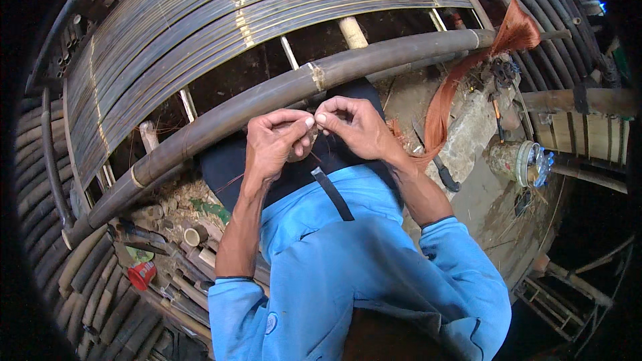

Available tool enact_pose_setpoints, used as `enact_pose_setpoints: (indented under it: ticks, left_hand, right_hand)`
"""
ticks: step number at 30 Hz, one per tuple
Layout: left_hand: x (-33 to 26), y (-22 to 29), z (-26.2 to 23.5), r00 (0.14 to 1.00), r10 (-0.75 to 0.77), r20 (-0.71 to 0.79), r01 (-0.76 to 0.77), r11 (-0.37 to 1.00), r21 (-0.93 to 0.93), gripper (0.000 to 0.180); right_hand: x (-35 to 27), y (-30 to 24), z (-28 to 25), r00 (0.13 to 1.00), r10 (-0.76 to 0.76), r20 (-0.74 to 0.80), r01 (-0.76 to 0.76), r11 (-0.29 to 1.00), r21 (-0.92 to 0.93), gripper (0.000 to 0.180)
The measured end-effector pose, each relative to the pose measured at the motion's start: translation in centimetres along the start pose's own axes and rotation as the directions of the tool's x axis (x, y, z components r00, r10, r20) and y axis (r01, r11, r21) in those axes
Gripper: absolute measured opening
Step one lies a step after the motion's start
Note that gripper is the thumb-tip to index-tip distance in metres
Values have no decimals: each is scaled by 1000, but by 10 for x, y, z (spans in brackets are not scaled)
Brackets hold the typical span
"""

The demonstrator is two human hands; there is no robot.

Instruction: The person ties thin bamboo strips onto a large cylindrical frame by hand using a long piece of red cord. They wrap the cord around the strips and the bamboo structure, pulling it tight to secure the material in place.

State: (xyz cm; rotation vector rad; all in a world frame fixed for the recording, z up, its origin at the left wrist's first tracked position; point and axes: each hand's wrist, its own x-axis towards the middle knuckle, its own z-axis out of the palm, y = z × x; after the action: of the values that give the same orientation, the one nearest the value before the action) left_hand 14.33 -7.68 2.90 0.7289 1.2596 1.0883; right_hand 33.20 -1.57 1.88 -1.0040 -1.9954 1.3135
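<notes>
Close together above my lap, both hands are pinched beside a thick bamboo pole [221,115]. My left hand [271,144] has its thumb pressed against the forefinger. Opposite it, my right hand [361,130] makes the same pinch, the fingertips of the two nearly touching. A thin reddish-brown string [317,158] trails below them; what lies right between the fingertips is too fine to see clearly. From the pole's right end hangs a bundle of reddish-brown strings [441,110]. Beyond the pole stretches a panel of split bamboo slats [174,40], bound with pale lashings.
A knife with a dark handle [447,175] lies right of my right forearm. Farther right stands a clear tub [509,162] with blue plastic. At lower left are a red cup [141,275] and bamboo offcuts [194,234]. Stacked bamboo poles [47,207] line the left side.
</notes>
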Motion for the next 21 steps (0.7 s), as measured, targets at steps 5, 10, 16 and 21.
enact_pose_setpoints:
  ticks: [5, 10, 16, 21]
  left_hand:
    - [1, -5, 4, 992, 16, -124, -28, 995, -101, 12]
    - [3, -17, -1, 991, 85, -100, -107, 967, -232, 18]
    - [0, -12, 3, 990, 118, -77, -123, 990, -63, 24]
    - [-3, -6, 10, 963, 224, -151, -189, 958, 215, 20]
  right_hand:
    - [-2, 20, 11, 951, 232, 204, -303, 571, 763, 24]
    - [0, -5, 23, 978, 210, 9, -201, 919, 340, 18]
    - [-1, -14, 18, 994, 67, -88, -58, 993, 104, 12]
    - [-6, -10, 16, 990, -14, -142, 20, 999, 45, 13]
